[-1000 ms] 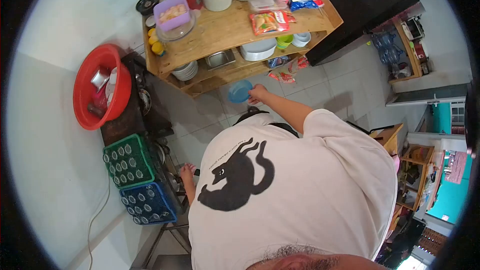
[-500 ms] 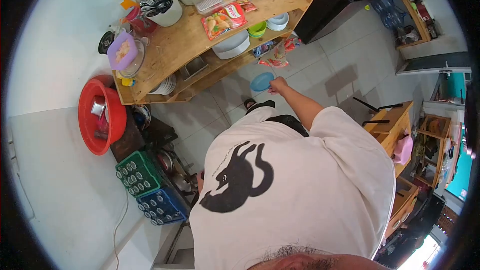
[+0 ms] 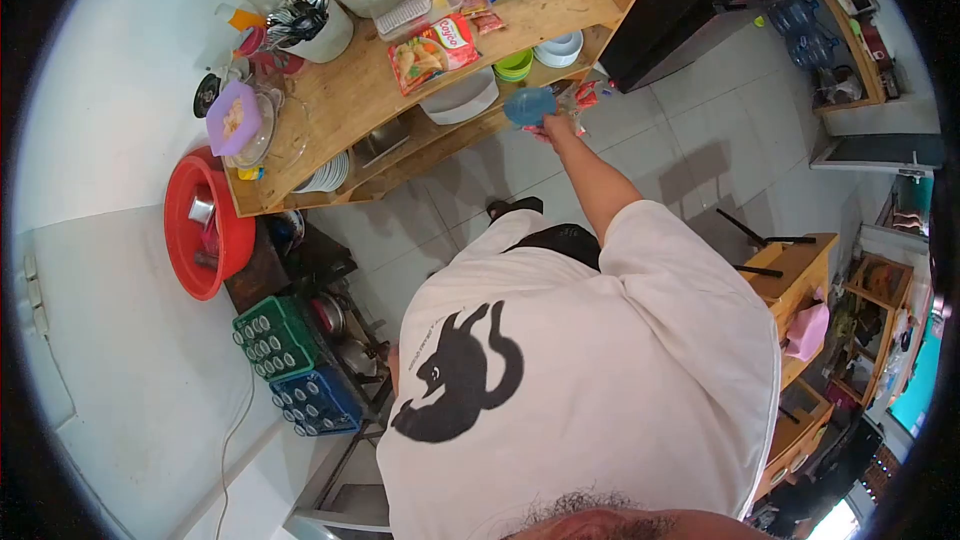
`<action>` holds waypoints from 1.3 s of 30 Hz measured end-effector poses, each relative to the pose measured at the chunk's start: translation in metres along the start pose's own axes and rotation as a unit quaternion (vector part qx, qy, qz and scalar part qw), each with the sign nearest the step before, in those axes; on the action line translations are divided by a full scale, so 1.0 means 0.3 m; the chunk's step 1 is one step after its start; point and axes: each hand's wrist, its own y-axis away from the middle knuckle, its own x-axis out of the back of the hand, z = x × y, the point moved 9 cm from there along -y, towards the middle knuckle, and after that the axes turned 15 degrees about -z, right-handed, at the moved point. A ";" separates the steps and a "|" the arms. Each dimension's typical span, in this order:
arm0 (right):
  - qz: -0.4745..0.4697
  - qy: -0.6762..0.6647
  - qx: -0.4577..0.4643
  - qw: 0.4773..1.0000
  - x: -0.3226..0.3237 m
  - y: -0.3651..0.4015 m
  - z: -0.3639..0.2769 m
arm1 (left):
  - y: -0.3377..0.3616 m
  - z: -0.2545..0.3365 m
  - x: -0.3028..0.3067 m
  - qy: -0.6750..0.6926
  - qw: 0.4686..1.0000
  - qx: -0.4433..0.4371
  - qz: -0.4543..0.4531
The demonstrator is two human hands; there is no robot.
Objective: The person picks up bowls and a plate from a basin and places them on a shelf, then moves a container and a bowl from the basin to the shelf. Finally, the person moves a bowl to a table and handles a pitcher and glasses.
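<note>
My right hand (image 3: 560, 127) is closed on the rim of a small round blue plate (image 3: 528, 107), with my arm stretched out. The plate is held in front of the wooden shelf unit's (image 3: 345, 90) lower level. Close to it on that level are green bowls (image 3: 514, 65), white bowls (image 3: 558, 48) and a large white dish (image 3: 460, 100). Behind the plate, a red and white plastic bag (image 3: 583, 96) is partly hidden. Of my left arm only a sliver shows beside my shirt (image 3: 620, 360); my left hand is out of sight.
Food packets (image 3: 435, 52), a grater (image 3: 405, 15) and a cutlery holder (image 3: 328, 35) crowd the shelf top. A red basin (image 3: 207, 230) stands left, with green (image 3: 275, 335) and blue bottle crates (image 3: 315, 402) nearer. A dark cabinet (image 3: 690, 10) rises beyond the shelf's right end.
My right hand has moved the blue plate up in the view, from over the floor to before the shelf's lower level. The view has shifted slightly.
</note>
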 end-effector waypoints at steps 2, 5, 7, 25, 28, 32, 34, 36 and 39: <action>-0.006 -0.036 0.034 0.999 -0.014 -0.038 -0.091 | 0.022 -0.020 -0.015 0.001 1.000 0.011 0.006; -0.001 -0.069 -0.019 0.997 -0.040 -0.094 -0.168 | 0.071 -0.053 -0.025 0.001 0.999 0.032 0.017; 0.033 -0.109 0.034 0.993 -0.048 -0.106 -0.252 | 0.119 -0.076 -0.021 -0.002 0.999 0.047 0.027; -0.031 0.021 -0.008 0.999 -0.108 -0.337 -0.068 | 0.327 -0.389 0.176 -0.225 0.965 0.128 0.046; -0.043 0.299 -0.035 0.952 -0.052 -0.262 0.095 | 0.177 -0.354 0.280 -0.327 0.941 0.068 0.060; -0.123 0.563 -0.146 0.804 -0.021 -0.148 0.428 | 0.069 -0.215 0.345 0.131 0.989 -0.004 0.071; -0.195 0.705 -0.012 0.682 0.003 -0.167 0.652 | 0.003 -0.168 0.433 0.117 0.990 -0.013 0.074; -0.233 0.712 0.023 0.662 -0.052 -0.051 0.746 | -0.048 -0.139 0.546 0.144 0.984 -0.022 0.104; -0.172 0.444 -0.262 0.839 -0.232 0.338 0.652 | -0.118 -0.059 0.711 0.203 0.968 -0.078 0.127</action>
